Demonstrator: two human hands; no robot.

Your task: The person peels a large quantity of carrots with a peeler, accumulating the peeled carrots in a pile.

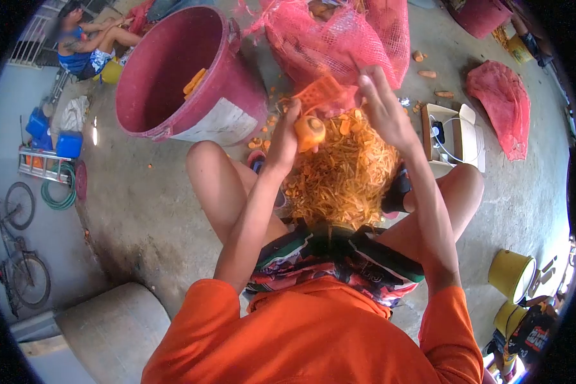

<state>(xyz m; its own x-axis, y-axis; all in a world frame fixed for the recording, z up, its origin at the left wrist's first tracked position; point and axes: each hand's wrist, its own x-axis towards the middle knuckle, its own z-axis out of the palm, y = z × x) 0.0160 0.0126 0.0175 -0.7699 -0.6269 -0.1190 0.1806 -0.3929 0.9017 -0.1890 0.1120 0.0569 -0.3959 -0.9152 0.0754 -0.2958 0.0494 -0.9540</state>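
Note:
My left hand [283,142] is closed around a thick orange carrot [311,132], its round cut end facing up toward me. To the right, my right hand [385,110] is raised over the heap, fingers long and close together. A thin dark sliver [354,62] shows by its fingertips; I cannot make out the tool. Between the hands and slightly beyond them is an orange piece with a grid of holes [319,93]. Below both hands, a big pile of orange peelings [345,169] lies on the floor between my legs.
A large maroon tub [237,105] with a few peeled carrots [194,83] stands front left. Pink mesh sacks [339,45] are straight ahead. At right lie loose carrots [427,74], an open box [454,137] and a red mesh sack [500,105]. Another person [86,45] sits far left.

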